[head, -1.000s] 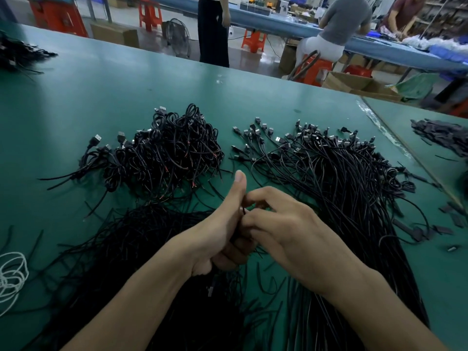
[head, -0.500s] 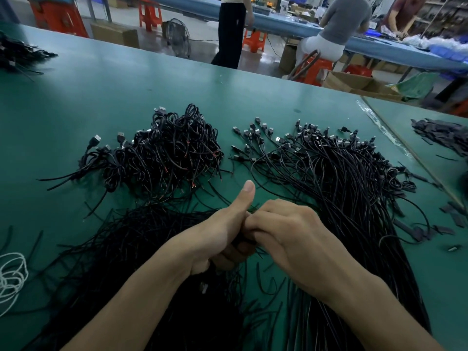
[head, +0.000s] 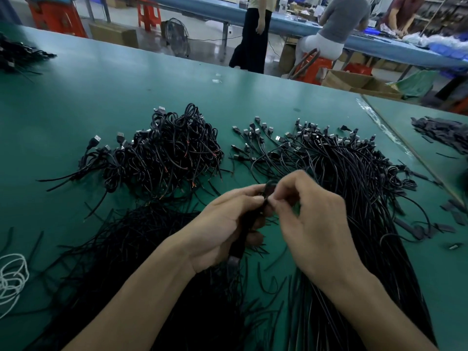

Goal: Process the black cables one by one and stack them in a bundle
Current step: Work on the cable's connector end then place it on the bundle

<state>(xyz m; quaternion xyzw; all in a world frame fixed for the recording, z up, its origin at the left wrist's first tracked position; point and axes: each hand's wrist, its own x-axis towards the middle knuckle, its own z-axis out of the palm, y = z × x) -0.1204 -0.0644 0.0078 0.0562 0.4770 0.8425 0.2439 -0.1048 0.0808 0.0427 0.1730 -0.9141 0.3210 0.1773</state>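
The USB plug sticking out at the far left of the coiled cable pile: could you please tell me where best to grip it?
Pinch the USB plug by its black moulded body, just behind the metal tip, coming from the left: it juts clear of the coiled pile there, over bare table.

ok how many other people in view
3: a standing person past the table, a seated person on an orange stool, a third person at top right. More may be hidden.
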